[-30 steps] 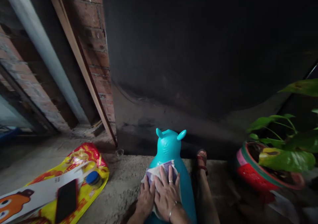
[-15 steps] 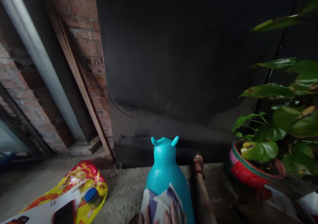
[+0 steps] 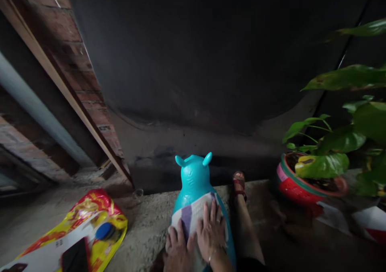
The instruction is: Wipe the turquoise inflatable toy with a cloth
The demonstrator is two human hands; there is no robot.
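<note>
Both wrists are cut off at the bottom. The left hand (image 3: 177, 251) and right hand (image 3: 212, 234) lie flat and open, pressing a cloth (image 3: 193, 213) on the blue toy (image 3: 193, 177). A red pot (image 3: 301, 185) holds a leafy plant (image 3: 337, 143).

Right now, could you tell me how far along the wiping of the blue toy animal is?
Underway: both hands, left hand and right hand, press the cloth flat on the toy animal's back. Its head and ears lie beyond the cloth. Which parts are already clean cannot be told.
</note>
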